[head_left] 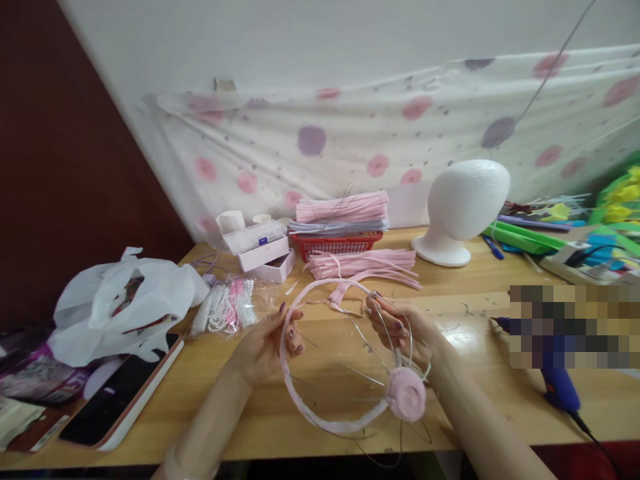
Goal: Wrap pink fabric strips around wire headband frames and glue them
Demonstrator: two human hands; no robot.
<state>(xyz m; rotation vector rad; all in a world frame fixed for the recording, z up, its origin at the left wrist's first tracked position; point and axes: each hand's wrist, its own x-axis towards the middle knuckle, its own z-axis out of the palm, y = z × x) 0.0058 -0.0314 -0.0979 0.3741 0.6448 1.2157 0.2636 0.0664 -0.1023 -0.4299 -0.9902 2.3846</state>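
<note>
A pink wrapped hoop (300,403) is held up over the wooden table. A round pink rolled flower (406,393) sits at its lower right, with thin silvery wires sticking out around it. My left hand (280,340) grips the hoop's left side, fingers curled around it. At the upper right of the hoop, my right hand (395,320) pinches its rim, and several wires pass beside the fingers and palm.
Pink strips (360,265) lie before a red basket (335,247). A white foam head (463,207) stands behind right. Bagged beads (227,307), a phone (123,393) and a white plastic bag (120,300) are left; a blue glue gun (560,387) is right.
</note>
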